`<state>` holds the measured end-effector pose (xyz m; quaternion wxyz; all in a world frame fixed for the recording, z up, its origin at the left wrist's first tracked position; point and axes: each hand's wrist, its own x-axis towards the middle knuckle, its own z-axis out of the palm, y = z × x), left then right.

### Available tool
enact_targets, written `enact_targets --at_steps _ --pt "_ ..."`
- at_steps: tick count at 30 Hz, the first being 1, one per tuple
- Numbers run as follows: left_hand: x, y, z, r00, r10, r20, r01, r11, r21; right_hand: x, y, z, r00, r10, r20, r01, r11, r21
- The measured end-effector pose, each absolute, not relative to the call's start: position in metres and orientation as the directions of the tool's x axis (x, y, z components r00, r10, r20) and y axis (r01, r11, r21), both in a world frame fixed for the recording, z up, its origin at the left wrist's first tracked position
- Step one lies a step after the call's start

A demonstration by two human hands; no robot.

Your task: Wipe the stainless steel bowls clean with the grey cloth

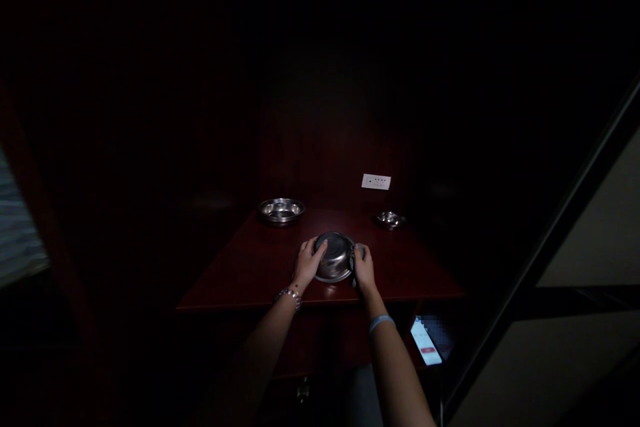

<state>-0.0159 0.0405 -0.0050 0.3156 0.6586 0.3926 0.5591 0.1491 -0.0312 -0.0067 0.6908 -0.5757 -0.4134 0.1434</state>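
A shiny metal bowl (335,259) is tipped upside down or nearly so, its base facing up, near the front edge of a dark red desk (240,280). My left hand (308,262) grips its left side, thumb on the base. On the right side of the bowl, my right hand (363,267) is closed round a dark grey cloth (353,265) that touches the bowl. Further back on the left sits a wide round metal dish (281,211). A smaller metal dish (391,219) rests at the back right.
A white socket panel (376,181) is on the back wall. Below the desk at the right, a lit phone (426,341) lies with a cable near it. Dark side walls stand left and right of the desk.
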Motion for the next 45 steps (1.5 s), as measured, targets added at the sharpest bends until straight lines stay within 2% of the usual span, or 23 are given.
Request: enact_targets --at_steps 13,45 --pt "-0.013 0.042 -0.007 0.094 0.878 0.469 0.193 -0.478 0.857 0.150 -0.035 -0.009 0.627 0.679 0.383 0.350 0.194 -0.917" --pt "-0.014 0.035 -0.001 0.090 0.881 0.464 0.215 -0.472 0.855 0.149 -0.039 -0.007 0.635 0.677 0.371 0.357 0.168 -0.919"
